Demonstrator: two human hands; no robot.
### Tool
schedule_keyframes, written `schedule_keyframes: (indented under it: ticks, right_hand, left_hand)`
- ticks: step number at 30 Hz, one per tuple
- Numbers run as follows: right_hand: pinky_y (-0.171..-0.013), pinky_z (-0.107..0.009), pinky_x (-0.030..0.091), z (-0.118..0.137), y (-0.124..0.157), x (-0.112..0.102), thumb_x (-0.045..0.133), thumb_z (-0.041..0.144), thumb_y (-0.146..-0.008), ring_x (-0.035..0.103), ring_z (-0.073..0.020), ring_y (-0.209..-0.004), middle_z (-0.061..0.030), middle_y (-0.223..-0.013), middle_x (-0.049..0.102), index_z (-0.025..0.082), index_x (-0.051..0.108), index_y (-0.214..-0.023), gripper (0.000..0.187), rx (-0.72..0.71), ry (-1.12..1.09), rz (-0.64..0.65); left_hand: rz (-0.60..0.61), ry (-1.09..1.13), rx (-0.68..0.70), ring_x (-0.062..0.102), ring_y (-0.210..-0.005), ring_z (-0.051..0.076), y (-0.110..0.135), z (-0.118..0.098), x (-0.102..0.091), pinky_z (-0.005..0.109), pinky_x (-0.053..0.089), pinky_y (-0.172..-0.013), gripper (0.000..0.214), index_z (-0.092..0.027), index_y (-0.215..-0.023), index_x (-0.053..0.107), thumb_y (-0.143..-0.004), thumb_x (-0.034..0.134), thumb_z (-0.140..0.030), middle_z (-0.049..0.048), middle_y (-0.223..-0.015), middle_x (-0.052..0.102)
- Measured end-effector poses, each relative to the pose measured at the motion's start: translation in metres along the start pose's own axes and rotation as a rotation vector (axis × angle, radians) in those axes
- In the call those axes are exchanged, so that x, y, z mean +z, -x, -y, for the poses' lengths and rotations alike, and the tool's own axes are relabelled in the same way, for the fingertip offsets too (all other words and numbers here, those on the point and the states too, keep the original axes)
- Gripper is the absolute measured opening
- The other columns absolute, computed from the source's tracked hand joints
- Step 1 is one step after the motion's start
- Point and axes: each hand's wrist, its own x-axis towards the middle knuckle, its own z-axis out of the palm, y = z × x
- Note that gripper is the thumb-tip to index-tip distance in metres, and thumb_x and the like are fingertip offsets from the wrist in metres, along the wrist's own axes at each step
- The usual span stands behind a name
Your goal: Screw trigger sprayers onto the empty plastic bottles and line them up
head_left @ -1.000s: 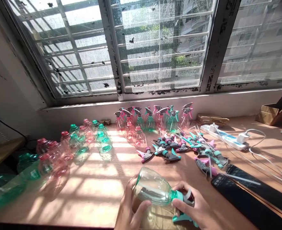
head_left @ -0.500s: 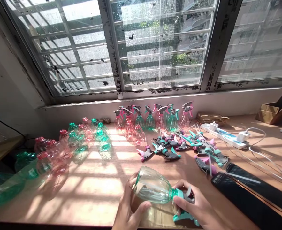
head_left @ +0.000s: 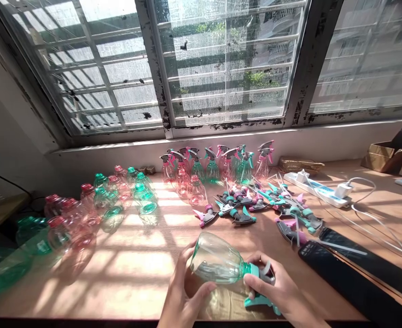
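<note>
- So, left hand is cradling a clear bottle on its side, low over the counter; grip is clenched around the body.
- Right hand is clamping a teal sprayer head at the neck; grip is closed on both.
- Step looks like head fitting; next move seems to call for twisting it snug.
- Counts are rough: about 9 assembled sprayers standing at back, about 15 loose bottles lying left, about 14 loose heads heaped right, overlapping.
</note>
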Motion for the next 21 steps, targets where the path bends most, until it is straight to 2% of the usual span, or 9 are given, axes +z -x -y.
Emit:
schedule_keyframes:
  ticks: [4, 10, 13, 18, 21]
  right_hand:
    - [-0.062, -0.033, 0.056, 0.0, 0.0, -0.001, 0.085, 0.058, -0.074, 0.068, -0.0187, -0.059, 0.0016, -0.062, 0.07, 0.018, 0.062, -0.098, 0.052, 0.03, 0.006, 0.004]
    - [-0.061, -0.035, 0.057, 0.0, -0.002, -0.001, 0.083, 0.059, -0.075, 0.068, -0.019, -0.057, 0.0014, -0.061, 0.07, 0.019, 0.061, -0.095, 0.049, 0.007, 0.003, 0.013]
    - [-0.062, -0.034, 0.054, -0.002, -0.004, -0.001, 0.082, 0.059, -0.075, 0.068, -0.0191, -0.056, 0.0008, -0.061, 0.072, 0.019, 0.061, -0.094, 0.049, -0.022, 0.012, 0.029]
    - [-0.063, -0.033, 0.052, -0.007, -0.005, -0.003, 0.083, 0.06, -0.075, 0.07, -0.0201, -0.057, 0.0009, -0.063, 0.072, 0.019, 0.061, -0.095, 0.05, -0.02, 0.012, 0.026]
    - [-0.062, -0.033, 0.051, -0.006, -0.004, -0.003, 0.084, 0.058, -0.075, 0.069, -0.0194, -0.057, 0.0005, -0.064, 0.072, 0.018, 0.062, -0.095, 0.05, -0.017, 0.006, 0.047]
  left_hand:
    - [-0.024, -0.03, -0.006, 0.056, -0.138, 0.036, 0.003, 0.005, -0.001, 0.046, 0.048, -0.114, 0.057, -0.034, -0.145, 0.047, -0.093, 0.068, -0.043, 0.0103, -0.159, 0.047]
    - [0.005, -0.018, 0.073, 0.044, -0.147, 0.038, 0.004, 0.013, 0.001, 0.044, 0.053, -0.11, 0.055, -0.035, -0.151, 0.041, -0.099, 0.058, -0.04, 0.008, -0.172, 0.021]
    - [-0.019, 0.021, 0.085, 0.045, -0.146, 0.038, 0.006, 0.017, 0.003, 0.046, 0.051, -0.113, 0.054, -0.034, -0.151, 0.042, -0.1, 0.056, -0.043, 0.0083, -0.172, 0.02]
    - [-0.054, -0.051, 0.117, 0.044, -0.146, 0.039, 0.009, 0.019, 0.002, 0.05, 0.049, -0.114, 0.052, -0.038, -0.148, 0.043, -0.099, 0.058, -0.042, 0.0071, -0.173, 0.019]
    - [-0.051, -0.111, 0.146, 0.033, -0.152, 0.04, 0.008, 0.016, -0.001, 0.055, 0.036, -0.122, 0.059, -0.036, -0.146, 0.047, -0.092, 0.068, -0.043, 0.0084, -0.17, 0.028]
